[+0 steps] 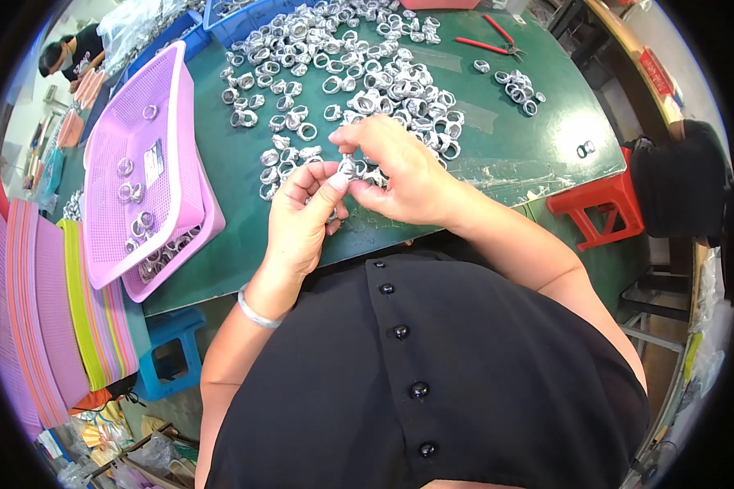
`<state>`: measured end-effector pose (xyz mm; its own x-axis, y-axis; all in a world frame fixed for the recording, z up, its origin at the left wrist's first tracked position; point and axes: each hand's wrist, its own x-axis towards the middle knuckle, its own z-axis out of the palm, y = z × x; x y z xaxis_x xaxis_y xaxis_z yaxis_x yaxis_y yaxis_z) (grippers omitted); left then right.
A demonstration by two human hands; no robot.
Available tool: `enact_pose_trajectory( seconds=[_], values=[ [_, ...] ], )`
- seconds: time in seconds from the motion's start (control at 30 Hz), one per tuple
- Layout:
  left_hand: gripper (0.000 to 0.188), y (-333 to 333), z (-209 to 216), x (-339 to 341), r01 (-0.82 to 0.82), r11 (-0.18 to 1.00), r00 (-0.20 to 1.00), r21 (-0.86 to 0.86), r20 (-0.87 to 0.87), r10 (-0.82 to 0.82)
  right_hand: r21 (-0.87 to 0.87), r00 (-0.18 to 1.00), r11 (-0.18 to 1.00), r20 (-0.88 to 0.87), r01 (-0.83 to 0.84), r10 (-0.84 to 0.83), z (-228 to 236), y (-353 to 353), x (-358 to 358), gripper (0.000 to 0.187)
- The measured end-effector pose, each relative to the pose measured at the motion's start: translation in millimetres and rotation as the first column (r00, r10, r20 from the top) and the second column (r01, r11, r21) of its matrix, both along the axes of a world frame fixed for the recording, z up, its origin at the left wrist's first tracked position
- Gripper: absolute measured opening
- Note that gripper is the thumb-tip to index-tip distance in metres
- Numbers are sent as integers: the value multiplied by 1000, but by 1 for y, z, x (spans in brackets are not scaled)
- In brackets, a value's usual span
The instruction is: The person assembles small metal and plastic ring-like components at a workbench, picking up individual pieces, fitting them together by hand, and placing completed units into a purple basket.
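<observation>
My left hand (289,220) pinches a silver-coloured ring (347,167) between thumb and fingers, above the near side of the table. The fingers of my right hand (404,167) curl around the same ring from the other side, index finger at its top and thumb low beside it. The exact contact of the right fingertips is partly hidden. Just past my hands spreads a large heap of similar rings (400,85), with smaller groups at its left. Some rings lie partly covered under my right hand.
On the left, a pink perforated basket (189,147) holding a few rings rests tilted in another one. Red-handled pliers (493,42) and a small ring cluster (516,88) lie at the far right of the green table (538,155). A red stool (599,204) stands beyond its right edge.
</observation>
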<state>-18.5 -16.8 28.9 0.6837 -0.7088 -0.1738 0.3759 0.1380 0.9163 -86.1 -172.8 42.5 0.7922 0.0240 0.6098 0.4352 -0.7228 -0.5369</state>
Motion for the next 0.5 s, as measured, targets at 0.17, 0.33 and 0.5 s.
enact_pose_trajectory(
  seconds=[0.17,0.33,0.5],
  values=[
    [18,2,1,2,94,994,994,-53,-54,-97,21,992,1000,122,-2,-1,-3,9,-1,51],
    [21,6,1,2,126,980,985,-151,-99,-142,135,998,990,56,-37,30,-3,11,-7,56],
    [21,6,-1,1,78,992,987,-98,-129,-90,127,999,991,-2,-49,50,-4,11,-6,60]
  ],
)
